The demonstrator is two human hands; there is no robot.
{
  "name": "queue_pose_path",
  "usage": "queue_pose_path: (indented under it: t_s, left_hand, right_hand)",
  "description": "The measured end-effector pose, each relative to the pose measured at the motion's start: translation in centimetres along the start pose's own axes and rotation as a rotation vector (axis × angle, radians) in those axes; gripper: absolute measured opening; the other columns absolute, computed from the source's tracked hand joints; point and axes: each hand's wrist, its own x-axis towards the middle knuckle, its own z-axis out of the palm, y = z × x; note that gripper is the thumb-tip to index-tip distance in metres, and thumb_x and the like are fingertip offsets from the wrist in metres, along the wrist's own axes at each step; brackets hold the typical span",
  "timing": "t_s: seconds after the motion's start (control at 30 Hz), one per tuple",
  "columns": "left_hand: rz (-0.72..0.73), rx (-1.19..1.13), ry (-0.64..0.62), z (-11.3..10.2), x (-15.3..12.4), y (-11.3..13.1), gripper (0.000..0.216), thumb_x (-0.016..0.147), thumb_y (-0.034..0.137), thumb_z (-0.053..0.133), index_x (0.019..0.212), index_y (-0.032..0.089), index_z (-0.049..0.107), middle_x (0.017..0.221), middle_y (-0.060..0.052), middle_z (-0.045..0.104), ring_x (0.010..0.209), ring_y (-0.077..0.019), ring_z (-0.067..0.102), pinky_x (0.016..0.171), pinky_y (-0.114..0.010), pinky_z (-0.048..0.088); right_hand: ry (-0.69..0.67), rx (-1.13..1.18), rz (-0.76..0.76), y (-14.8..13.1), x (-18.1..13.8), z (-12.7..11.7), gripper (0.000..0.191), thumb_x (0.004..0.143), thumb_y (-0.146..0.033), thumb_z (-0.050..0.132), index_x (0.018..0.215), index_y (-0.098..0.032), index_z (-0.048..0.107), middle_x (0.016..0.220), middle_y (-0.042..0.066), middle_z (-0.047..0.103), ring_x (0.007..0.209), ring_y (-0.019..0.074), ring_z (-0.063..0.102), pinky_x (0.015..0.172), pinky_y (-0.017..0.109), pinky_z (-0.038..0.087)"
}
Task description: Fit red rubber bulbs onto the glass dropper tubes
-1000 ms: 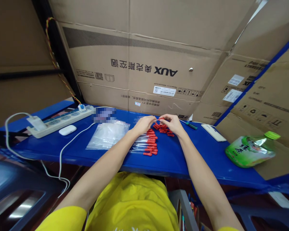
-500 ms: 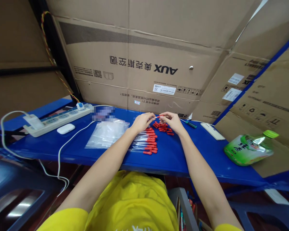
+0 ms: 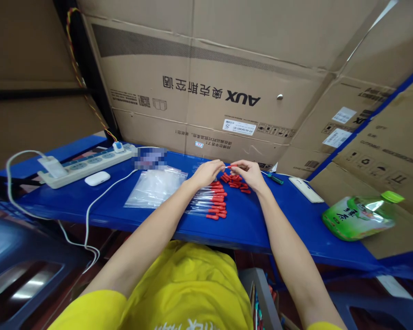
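Observation:
Over the blue table [image 3: 242, 217], my left hand [image 3: 207, 173] is closed in a pinch on a thin clear dropper tube [image 3: 226, 167], most of it hidden by the fingers. Facing it, my right hand [image 3: 248, 173] pinches a small red rubber bulb [image 3: 231, 166] at the tube's end. Whether the tube is inside the bulb is too small to tell. Below my left hand lies a row of clear droppers with red bulbs [image 3: 217, 200], bulbs pointing right. A pile of loose red bulbs [image 3: 234, 181] sits under my right hand.
Clear plastic bags [image 3: 154, 187] lie left of the droppers. Farther left are a white case [image 3: 97, 178] and a power strip [image 3: 86, 165] with cables. Rightward are a green-handled screwdriver [image 3: 275, 178], a white phone-like slab [image 3: 306, 189] and a green bottle [image 3: 359, 216]. Cardboard [image 3: 206, 59] walls the back.
The camera view has shifted slightly. Both hands stay close together at the red bulb, with a little more of the tube showing between them. The laid-out droppers and loose bulbs look unchanged.

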Motion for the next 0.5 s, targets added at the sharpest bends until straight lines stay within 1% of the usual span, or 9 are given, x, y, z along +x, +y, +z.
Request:
queue_pose_path:
  t_s: [0.2, 0.5]
  left_hand:
    - [-0.013, 0.019, -0.024, -0.06, 0.06, 0.14, 0.037, 0.112, 0.034, 0.035, 0.106, 0.018, 0.069, 0.104, -0.009, 0.072, 0.096, -0.0227, 0.067, 0.085, -0.032, 0.048]
    - [0.006, -0.008, -0.022, -0.25, 0.02, 0.24, 0.038, 0.112, 0.035, 0.034, 0.104, 0.018, 0.068, 0.101, -0.009, 0.071, 0.093, -0.0222, 0.066, 0.084, -0.032, 0.048]
  right_hand:
    - [-0.011, -0.008, 0.008, 0.03, -0.04, 0.08, 0.046, 0.072, -0.058, 0.09, 0.095, -0.019, 0.082, 0.084, 0.008, 0.083, 0.075, 0.0258, 0.079, 0.078, 0.04, 0.066]
    - [-0.019, 0.012, 0.01, 0.19, -0.13, 0.16, 0.041, 0.074, -0.054, 0.09, 0.095, -0.02, 0.083, 0.087, 0.008, 0.083, 0.076, 0.0254, 0.08, 0.079, 0.039, 0.066]
